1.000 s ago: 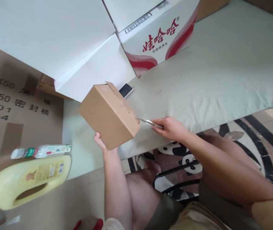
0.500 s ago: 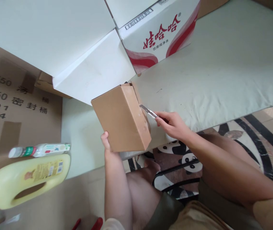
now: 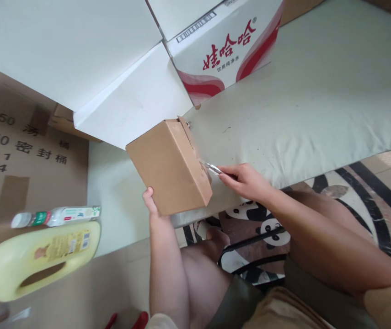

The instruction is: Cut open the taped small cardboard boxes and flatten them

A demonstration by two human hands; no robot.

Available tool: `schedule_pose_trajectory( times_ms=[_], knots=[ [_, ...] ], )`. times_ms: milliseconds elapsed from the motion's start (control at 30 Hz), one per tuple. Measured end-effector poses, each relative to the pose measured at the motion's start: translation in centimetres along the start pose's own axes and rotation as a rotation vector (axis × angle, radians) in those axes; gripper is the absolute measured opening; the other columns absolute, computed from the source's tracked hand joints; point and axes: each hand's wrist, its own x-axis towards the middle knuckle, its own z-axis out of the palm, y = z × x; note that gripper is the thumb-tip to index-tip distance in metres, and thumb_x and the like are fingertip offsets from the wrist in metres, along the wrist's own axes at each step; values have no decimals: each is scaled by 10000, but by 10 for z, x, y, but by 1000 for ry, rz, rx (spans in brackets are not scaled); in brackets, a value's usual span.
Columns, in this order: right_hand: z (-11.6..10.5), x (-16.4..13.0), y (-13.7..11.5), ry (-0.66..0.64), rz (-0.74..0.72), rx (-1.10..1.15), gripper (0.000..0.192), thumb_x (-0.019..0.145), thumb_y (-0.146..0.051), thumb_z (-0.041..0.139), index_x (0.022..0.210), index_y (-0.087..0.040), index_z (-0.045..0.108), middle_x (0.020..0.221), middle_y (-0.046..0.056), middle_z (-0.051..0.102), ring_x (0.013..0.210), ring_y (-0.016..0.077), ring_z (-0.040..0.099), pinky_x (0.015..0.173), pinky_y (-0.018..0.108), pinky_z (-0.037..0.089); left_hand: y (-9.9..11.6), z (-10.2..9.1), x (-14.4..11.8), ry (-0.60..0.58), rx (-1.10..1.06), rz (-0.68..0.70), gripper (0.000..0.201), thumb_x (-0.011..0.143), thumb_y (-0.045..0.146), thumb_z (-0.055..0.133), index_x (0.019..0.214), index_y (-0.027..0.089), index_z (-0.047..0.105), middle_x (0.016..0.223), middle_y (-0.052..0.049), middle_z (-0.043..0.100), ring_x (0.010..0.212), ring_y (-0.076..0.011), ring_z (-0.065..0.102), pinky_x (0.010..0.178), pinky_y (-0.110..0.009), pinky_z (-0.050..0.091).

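Brown cardboard box (image 3: 169,167) sits tilted in the left hand (image 3: 151,203), above the pale mattress (image 3: 301,105); right-hand fingers (image 3: 231,176) pinch a small blade (image 3: 212,168), now lower at the box's end seam.

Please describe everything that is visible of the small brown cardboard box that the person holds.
The small brown cardboard box is plain, unprinted corrugated card, roughly cuboid, held tilted above the pale green mat. The left hand grips its lower near corner from below. One flap edge stands slightly raised at its far top corner. The thin metal blade held in the right hand touches its right end face, where the surface looks blurred. Its inside is hidden.
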Motion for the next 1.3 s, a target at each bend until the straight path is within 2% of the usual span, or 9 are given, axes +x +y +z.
schedule_pose_trajectory(
  times_ms=[100, 267, 500, 667, 867, 1067, 1300],
  knots=[
    [0, 0, 0, -6, -22, -1, 392, 966, -418, 399, 887, -168, 691, 624, -19, 498, 582, 114, 436, 597, 280, 291, 0, 2, 0, 13, -49, -12, 487, 566, 551, 752, 930, 227, 746, 848, -38, 756, 784, -242, 710, 674, -328, 576],
    [0, 0, -1, 14, -20, 11, 363, 969, -408, 409, 812, -175, 638, 598, -35, 446, 559, 103, 399, 588, 283, 274, 1, 2, -1, 29, -57, -5, 505, 564, 548, 755, 951, 224, 751, 828, -37, 753, 799, -247, 710, 681, -328, 571],
    [1, -1, -2, 49, -7, 1, 379, 963, -395, 408, 957, -164, 708, 628, -19, 499, 573, 119, 434, 585, 282, 286, 1, 2, -3, 16, -51, 26, 457, 562, 564, 769, 865, 222, 745, 829, -23, 760, 737, -214, 713, 668, -312, 586],
    [1, -1, 1, 81, 2, -29, 361, 947, -387, 426, 952, -166, 711, 604, -17, 509, 564, 122, 441, 588, 283, 294, 1, 1, -1, 6, -50, 73, 456, 591, 573, 756, 896, 233, 747, 837, -28, 769, 774, -233, 730, 670, -318, 589],
    [1, -1, 2, 112, 4, -4, 399, 949, -395, 426, 1060, -157, 727, 641, 2, 575, 584, 134, 478, 592, 284, 312, 2, 2, -1, 21, -58, 69, 431, 598, 565, 740, 871, 230, 741, 825, -26, 764, 755, -226, 719, 676, -316, 580],
    [2, -2, 2, 95, 14, -4, 386, 944, -392, 432, 1044, -156, 721, 632, -3, 575, 580, 129, 476, 589, 282, 309, -2, 1, -1, 38, -3, -9, 448, 544, 572, 743, 816, 216, 721, 758, -32, 741, 699, -219, 691, 649, -313, 561],
    [-1, -2, 0, 89, 3, -14, 349, 946, -375, 424, 986, -164, 699, 624, -9, 555, 565, 125, 470, 578, 273, 306, -3, 1, -2, 31, 17, -20, 458, 558, 591, 728, 818, 214, 708, 751, -39, 737, 681, -219, 693, 656, -321, 563]
  ],
)
